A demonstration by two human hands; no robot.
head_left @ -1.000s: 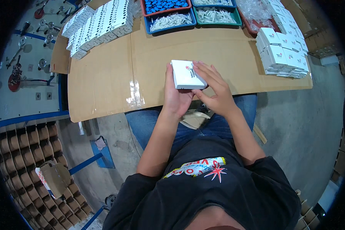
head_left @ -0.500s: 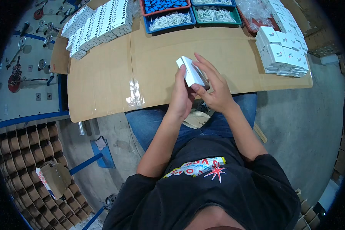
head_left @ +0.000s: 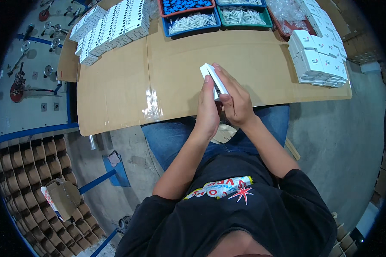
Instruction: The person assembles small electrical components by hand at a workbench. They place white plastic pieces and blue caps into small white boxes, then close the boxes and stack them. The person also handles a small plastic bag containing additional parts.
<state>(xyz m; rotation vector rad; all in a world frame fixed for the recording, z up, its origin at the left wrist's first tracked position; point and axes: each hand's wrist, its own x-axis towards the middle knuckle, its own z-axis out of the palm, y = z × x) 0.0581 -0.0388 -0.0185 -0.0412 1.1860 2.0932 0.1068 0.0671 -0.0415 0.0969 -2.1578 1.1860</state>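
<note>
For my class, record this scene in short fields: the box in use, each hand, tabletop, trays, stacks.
Box: white, held at a tilt
Left hand: against the box's left side
Right hand: against its right side
Tabletop: brown cardboard
At back: red tray with blue pieces; green tray with white sticks
Left stack: white, dark-marked
Right stack: white

White box (head_left: 215, 79) — tan cardboard (head_left: 116, 85), black shirt (head_left: 223, 218) (white-edged red star (head_left: 242, 194)), blue jeans (head_left: 169, 139), green tray (head_left: 247, 27)
</note>
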